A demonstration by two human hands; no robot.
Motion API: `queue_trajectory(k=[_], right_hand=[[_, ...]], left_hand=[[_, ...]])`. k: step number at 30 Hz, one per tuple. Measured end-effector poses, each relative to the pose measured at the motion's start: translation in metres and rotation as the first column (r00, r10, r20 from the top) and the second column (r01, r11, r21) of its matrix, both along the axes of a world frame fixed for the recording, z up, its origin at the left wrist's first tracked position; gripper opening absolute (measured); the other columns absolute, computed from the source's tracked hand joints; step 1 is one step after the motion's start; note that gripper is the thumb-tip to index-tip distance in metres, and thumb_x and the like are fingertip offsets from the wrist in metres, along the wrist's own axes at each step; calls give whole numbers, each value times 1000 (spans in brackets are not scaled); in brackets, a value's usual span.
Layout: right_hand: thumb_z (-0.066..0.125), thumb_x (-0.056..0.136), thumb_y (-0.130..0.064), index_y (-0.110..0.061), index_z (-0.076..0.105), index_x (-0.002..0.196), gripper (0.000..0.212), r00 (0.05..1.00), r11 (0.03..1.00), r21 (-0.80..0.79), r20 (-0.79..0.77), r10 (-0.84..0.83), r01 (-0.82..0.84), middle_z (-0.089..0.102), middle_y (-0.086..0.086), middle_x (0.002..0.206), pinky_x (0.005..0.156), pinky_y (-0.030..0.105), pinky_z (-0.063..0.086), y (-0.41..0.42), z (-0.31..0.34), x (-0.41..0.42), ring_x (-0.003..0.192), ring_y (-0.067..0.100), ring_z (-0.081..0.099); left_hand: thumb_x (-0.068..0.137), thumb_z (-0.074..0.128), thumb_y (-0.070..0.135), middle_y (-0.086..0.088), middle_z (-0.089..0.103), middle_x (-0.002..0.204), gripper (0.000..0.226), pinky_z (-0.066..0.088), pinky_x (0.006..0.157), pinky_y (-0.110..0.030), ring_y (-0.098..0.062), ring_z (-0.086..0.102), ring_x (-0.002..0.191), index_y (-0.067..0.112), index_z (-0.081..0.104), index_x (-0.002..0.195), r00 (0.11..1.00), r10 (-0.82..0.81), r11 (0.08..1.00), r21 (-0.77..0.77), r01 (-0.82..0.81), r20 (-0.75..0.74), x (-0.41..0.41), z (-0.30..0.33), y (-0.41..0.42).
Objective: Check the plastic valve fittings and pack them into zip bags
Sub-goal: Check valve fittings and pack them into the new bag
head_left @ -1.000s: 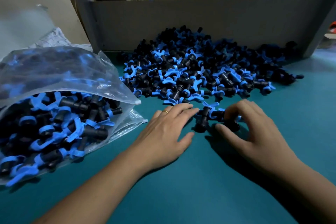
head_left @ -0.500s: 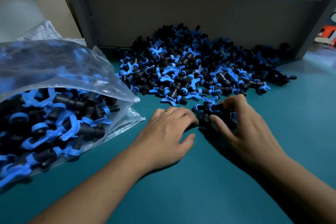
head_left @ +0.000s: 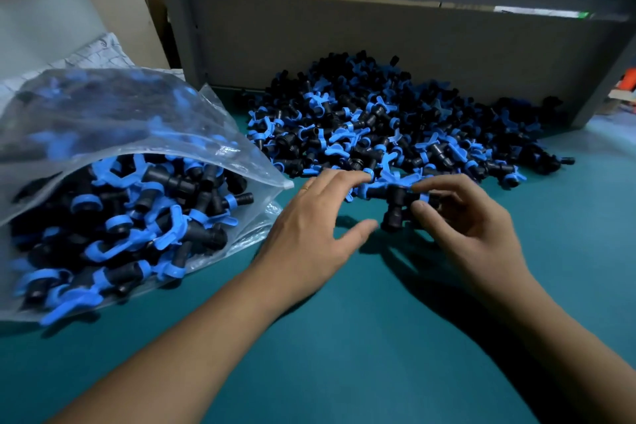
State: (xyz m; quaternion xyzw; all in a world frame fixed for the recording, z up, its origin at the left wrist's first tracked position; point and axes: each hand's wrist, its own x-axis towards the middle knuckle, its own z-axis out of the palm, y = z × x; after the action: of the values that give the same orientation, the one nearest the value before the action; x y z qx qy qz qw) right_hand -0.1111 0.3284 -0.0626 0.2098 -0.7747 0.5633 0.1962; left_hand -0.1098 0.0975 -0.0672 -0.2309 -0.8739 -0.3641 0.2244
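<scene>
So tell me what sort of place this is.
Probably a packing bench in a small factory or workshop: a big loose pile of fittings on a green table, a part-filled zip bag lying open, and a grey metal frame behind.

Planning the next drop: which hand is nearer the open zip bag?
Left. The left hand lies beside the zip bag's mouth; the right hand, holding a fitting, is farther off.

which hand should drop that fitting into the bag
Left, probably. The open zip bag lies on that side, nearest the left hand, which is free. The right hand pinches the valve fitting, farther away.
</scene>
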Motion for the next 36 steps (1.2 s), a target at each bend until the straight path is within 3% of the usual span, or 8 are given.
queue_trajectory(k=[5,8,12,14,17,22,26,36], right_hand=[[74,91,-15,-13,71,109,19,983,982,-168,144,117,-92,71,-6,84,72,27,57,1,-1,0,74,10,66],[75,88,-17,-10,71,109,23,973,961,-271,197,116,-60,71,-5,89,83,26,62,6,0,-3,80,8,71],[70,98,-7,-15,71,108,12,962,942,-334,264,75,18,66,6,97,77,25,61,11,1,-6,85,16,71],[69,98,-6,-13,70,108,13,955,936,-351,283,87,19,66,8,98,76,25,61,11,4,-4,84,16,72],[72,91,-13,-8,68,110,20,946,931,-358,273,175,-69,71,5,97,77,26,63,1,3,2,81,13,74],[71,92,-12,-8,67,113,22,937,933,-333,263,231,-137,74,5,102,77,24,60,-12,3,3,86,13,75],[75,87,-16,-7,68,112,27,942,924,-369,267,204,-96,73,9,96,78,26,61,-6,5,1,84,24,79],[75,91,-25,-9,73,100,19,948,948,-317,286,137,-41,65,5,74,57,20,50,-8,5,1,58,12,58]], left_hand=[[93,78,24,15,72,97,12,53,86,-25,-6,69,93,26,71,103,990,-87,981,180,66,109,-1,1,0],[90,80,21,12,73,86,11,53,75,-20,-7,70,81,27,71,93,984,-72,962,272,26,161,-2,1,-3],[91,75,11,10,73,84,15,52,71,-22,-6,68,76,25,72,89,983,-32,940,341,-31,179,-5,1,-4],[90,79,20,11,74,95,19,54,73,-27,-7,69,86,30,71,104,970,-97,929,371,8,223,-5,1,-3],[84,84,42,20,70,106,42,52,76,-15,0,67,96,43,62,119,947,-168,961,258,96,275,-2,-2,0],[89,78,44,15,73,94,31,51,78,-19,-4,69,92,40,64,117,991,-67,973,229,40,112,-3,-3,2],[93,70,47,6,76,83,15,56,72,-38,-19,71,77,39,72,106,978,-93,938,346,23,187,-5,-3,-2],[92,64,58,1,74,78,29,57,62,-39,-24,74,72,30,72,94,927,-188,908,418,38,324,-8,-5,-2]])
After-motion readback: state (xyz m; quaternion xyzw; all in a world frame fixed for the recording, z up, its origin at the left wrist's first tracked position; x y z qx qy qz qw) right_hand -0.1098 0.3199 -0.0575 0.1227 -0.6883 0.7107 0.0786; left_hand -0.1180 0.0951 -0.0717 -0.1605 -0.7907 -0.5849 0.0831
